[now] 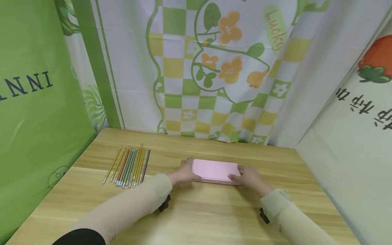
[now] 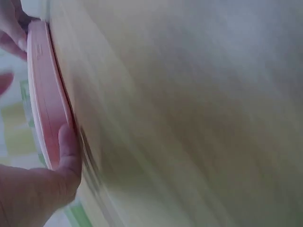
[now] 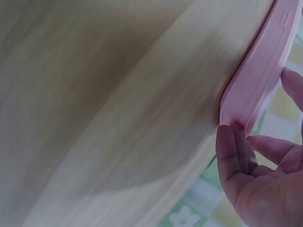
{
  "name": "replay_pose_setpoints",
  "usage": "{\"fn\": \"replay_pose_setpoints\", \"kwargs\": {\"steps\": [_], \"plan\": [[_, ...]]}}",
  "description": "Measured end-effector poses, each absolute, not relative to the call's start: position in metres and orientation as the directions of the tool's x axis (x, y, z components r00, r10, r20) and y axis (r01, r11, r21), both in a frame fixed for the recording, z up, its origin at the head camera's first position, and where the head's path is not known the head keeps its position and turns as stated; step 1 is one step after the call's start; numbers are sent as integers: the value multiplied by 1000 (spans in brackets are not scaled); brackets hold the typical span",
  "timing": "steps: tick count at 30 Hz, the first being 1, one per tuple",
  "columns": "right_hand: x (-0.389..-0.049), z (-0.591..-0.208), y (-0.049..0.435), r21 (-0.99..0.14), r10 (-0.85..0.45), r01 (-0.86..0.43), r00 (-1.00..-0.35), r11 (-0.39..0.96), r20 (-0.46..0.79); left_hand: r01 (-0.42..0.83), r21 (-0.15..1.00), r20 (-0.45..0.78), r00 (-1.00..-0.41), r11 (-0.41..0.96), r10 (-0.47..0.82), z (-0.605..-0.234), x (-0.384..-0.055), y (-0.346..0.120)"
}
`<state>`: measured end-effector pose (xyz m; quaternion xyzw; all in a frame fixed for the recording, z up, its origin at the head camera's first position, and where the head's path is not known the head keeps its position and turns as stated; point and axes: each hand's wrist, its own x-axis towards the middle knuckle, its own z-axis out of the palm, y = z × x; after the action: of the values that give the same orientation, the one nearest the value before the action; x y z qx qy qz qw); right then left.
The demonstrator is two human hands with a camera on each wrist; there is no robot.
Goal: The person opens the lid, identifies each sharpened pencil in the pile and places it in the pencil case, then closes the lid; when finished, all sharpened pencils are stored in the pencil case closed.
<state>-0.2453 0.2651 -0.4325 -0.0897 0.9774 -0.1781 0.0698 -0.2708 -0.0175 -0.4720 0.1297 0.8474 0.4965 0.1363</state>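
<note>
A pink pencil case point(image 1: 215, 170), a flat box with rounded corners, lies closed on the wooden table. My left hand point(image 1: 185, 172) grips its left end, the thumb at the front and the fingers toward the back. At the right end my right hand point(image 1: 249, 178) holds the case between thumb and fingers. In the left wrist view the left thumb point(image 2: 70, 151) lies against the front side of the case point(image 2: 47, 90). The right wrist view shows fingertips point(image 3: 228, 142) touching the end of the case point(image 3: 255, 75), whose side has a seam and a small raised mark.
Several pencils point(image 1: 128, 166), yellow, red, teal and black, lie side by side on the left of the table point(image 1: 199, 217). A patterned curtain point(image 1: 214, 112) hangs behind the table. Green cloth point(image 1: 36, 119) stands on the left and a pale panel point(image 1: 346, 146) on the right.
</note>
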Motion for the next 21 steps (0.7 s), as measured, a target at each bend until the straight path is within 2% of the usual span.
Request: {"fn": "replay_pose_setpoints", "kwargs": {"steps": [4, 8, 11, 14, 16, 21], "plan": [[-241, -434, 254, -353, -244, -200, -966, 914, -85, 236, 776, -36, -909, 585, 414, -479, -271, -32], [-237, -437, 246, -332, -273, -227, -957, 916, -96, 333, 698, 7, -889, 635, 458, -484, -265, -42], [-234, -437, 243, -283, -270, -236, -959, 929, -86, 363, 703, 43, -880, 612, 472, -486, -264, -46], [-231, -436, 239, -256, -305, -293, -952, 921, -6, 373, 707, 59, -878, 601, 475, -487, -265, -48], [-229, -435, 235, -230, -398, -400, -916, 887, 57, 367, 702, 44, -878, 610, 477, -487, -266, -49], [-222, -438, 224, -152, -664, -676, -737, 721, 123, 336, 705, -8, -877, 625, 481, -485, -266, -51]]}}
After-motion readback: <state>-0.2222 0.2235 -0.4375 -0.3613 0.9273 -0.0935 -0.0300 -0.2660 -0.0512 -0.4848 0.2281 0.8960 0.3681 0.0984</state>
